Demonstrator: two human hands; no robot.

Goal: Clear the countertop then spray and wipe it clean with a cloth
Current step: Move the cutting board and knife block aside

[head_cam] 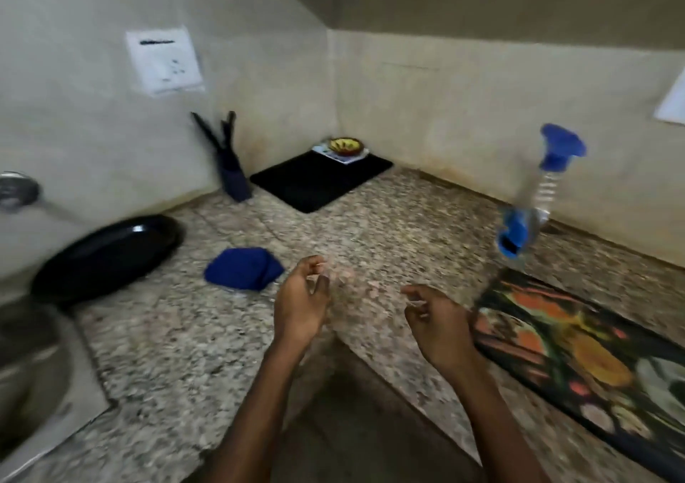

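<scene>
A speckled granite countertop (389, 223) wraps around an inner corner. A crumpled blue cloth (242, 268) lies on it just left of my left hand (302, 299). My right hand (435, 319) hovers over the counter's edge beside a colourful fruit-print board (578, 356). Both hands hold nothing, with fingers loosely curled and apart. A clear spray bottle with blue top and blue base (537, 193) stands by the right wall, blurred.
A black pan (107, 256) sits at the left beside a steel sink (33, 379). A dark knife block (231, 171), a black mat (320, 180) and a small bowl of yellow food (345, 146) occupy the far corner.
</scene>
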